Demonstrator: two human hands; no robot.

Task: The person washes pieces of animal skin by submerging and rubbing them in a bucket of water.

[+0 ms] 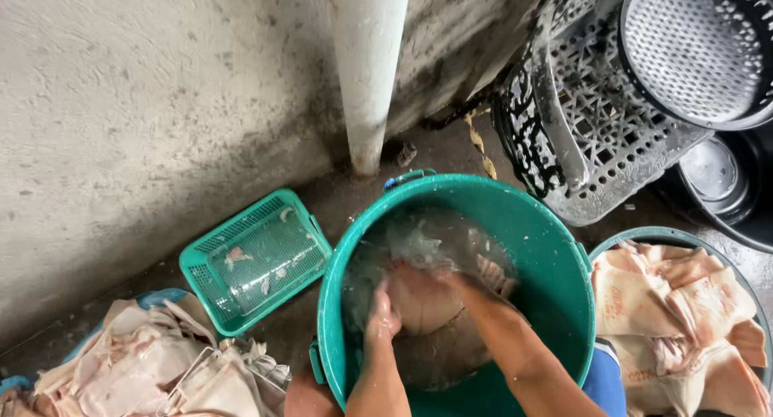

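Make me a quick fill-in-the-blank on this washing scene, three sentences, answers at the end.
1. Both hands, the left hand and the right hand, are under water in a large green ____.
2. The small green basket lies on its side beside the ____ wall.
3. The white pipe runs down to the ____.

Missing words: bucket; concrete; floor

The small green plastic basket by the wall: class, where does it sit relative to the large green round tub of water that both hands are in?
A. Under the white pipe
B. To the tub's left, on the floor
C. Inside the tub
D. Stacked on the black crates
B: the small green plastic basket lies on the floor left of the large green round tub, where the left hand and right hand are under water.
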